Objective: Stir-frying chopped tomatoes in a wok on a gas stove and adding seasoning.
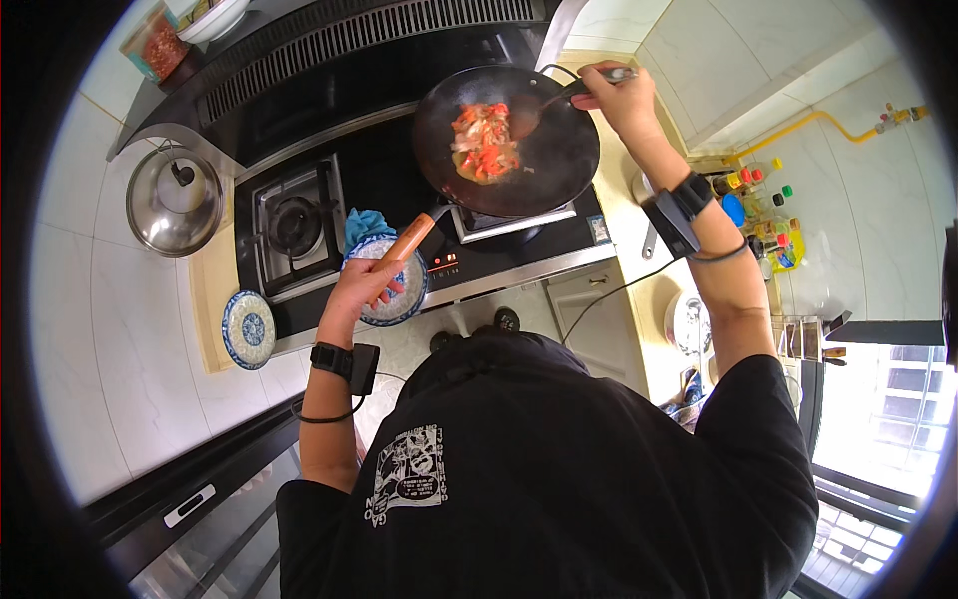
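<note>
A dark wok (554, 168) sits over the right burner of the black gas hob (382, 150). Inside it lies a heap of red and pale chopped food (483, 142) with some liquid at its lower edge. My left hand (367, 288) grips the wok's wooden handle (410, 241). Under that handle is a blue-and-white patterned plate (410, 281), partly hidden by my hand. My right hand (621, 97) is closed on the handle of a cooking spatula (572, 90). Its blurred blade dips into the wok, just right of the food.
A blue cloth (367, 224) lies beside the left burner (293, 224). Another patterned plate (249, 329) rests at the hob's left corner. A metal lid (176, 198) hangs at the left wall. Several condiment bottles (763, 206) line the right counter. The range hood (359, 67) spans the back.
</note>
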`<state>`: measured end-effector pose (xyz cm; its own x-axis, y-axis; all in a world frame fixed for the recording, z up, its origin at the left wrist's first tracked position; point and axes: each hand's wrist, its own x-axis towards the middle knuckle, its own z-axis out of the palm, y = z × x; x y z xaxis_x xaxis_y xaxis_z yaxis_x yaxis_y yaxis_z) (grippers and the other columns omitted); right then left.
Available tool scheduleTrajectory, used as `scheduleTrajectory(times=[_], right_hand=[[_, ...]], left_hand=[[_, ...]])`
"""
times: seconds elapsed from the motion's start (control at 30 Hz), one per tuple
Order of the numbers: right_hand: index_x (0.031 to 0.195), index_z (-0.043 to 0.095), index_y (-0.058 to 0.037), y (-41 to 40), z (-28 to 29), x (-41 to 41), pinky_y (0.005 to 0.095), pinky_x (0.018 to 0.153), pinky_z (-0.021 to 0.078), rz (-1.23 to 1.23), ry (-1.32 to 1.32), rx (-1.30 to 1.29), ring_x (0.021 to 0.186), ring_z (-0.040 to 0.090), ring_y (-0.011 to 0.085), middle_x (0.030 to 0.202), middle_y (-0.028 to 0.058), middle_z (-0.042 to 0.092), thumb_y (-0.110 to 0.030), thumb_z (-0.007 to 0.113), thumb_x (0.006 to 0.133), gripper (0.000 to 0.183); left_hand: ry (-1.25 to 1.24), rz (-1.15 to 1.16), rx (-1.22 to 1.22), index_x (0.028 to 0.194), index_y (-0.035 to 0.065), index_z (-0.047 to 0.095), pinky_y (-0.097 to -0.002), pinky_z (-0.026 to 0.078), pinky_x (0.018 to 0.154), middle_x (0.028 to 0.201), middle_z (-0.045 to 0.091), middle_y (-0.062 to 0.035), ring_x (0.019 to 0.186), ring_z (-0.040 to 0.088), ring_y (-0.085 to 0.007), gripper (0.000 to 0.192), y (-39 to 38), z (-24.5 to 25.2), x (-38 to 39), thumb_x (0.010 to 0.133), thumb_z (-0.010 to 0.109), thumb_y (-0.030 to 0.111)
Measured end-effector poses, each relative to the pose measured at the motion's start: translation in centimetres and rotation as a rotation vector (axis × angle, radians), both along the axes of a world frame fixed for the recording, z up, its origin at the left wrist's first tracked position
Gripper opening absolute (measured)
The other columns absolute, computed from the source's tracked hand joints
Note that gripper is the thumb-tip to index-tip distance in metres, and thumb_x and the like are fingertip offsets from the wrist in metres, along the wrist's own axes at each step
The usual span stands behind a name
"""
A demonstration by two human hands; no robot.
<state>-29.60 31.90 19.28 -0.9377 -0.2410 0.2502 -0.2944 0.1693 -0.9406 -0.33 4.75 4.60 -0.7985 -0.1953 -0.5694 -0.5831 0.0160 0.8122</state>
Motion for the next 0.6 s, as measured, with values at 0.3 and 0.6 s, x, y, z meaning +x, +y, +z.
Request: scheduleTrajectory(times=[0.3,0.6], right_hand=[[0.092,0.066,0.0047,-3.1,-2.5,1.2,0.0232,0.062,0.0545,0.341,0.260,0.362,0.070,0.067,0.0126,0.077,0.0097,0.068,-0.011,0.062,0.086,0.017],[0.094,0.065,0.0064,-4.0,1.9,2.3,0.0253,0.064,0.0574,0.376,-0.008,0.072,0.069,0.068,0.0188,0.081,0.0122,0.066,-0.008,0.060,0.087,0.017]], left_hand=[[0.003,-0.003,0.002,0.095,-0.0019,0.065,-0.0192,0.034,0.036,0.068,0.066,-0.0069,0.045,0.052,-0.0077,0.038,0.1,0.1,-0.2,0.081,0.070,0.034],[-0.013,-0.008,-0.016,0.094,-0.0021,0.065,-0.0195,0.034,0.036,0.069,0.066,-0.0074,0.044,0.052,-0.0081,0.038,-0.1,-0.2,-0.3,0.082,0.069,0.034]])
